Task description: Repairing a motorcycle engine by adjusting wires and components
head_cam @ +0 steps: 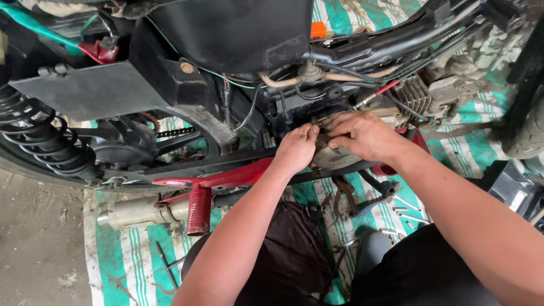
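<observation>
A: Where do the person's hands sit?

B: Both are up against the side of a motorcycle lying on a green-and-white striped mat (pixel 130 255). The left hand (pixel 296 148) and the right hand (pixel 362 136) meet on the round engine side cover (pixel 328 156) — a dull grey metal disc just below the black frame tubes (pixel 391 42).

A: What are the fingers doing?

B: The left hand's fingers are curled together, the thumb and forefinger pinched at the top edge of the cover. The right hand lies flat over the cover's upper rim, fingers close together and bent down onto it. Whether anything small is held between the fingertips cannot be told — the spot is hidden by the fingers themselves.

A: And around them?

B: To the left, a red footrest bracket (pixel 198 195) runs under the left forearm, with a red rubber peg hanging down from it. Beneath that lies the grey exhaust pipe (pixel 139 212). Farther left are the black coil spring of the shock absorber (pixel 34 136) and a stretch of drive chain (pixel 173 132). To the right of the hands the finned engine cylinder (pixel 416 93) shows, with a red-tipped cable (pixel 377 93) crossing in front of it. On the mat near the right arm lie several loose metal tools (pixel 405 212), and a dark cloth (pixel 292 249) rests between the forearms.
</observation>
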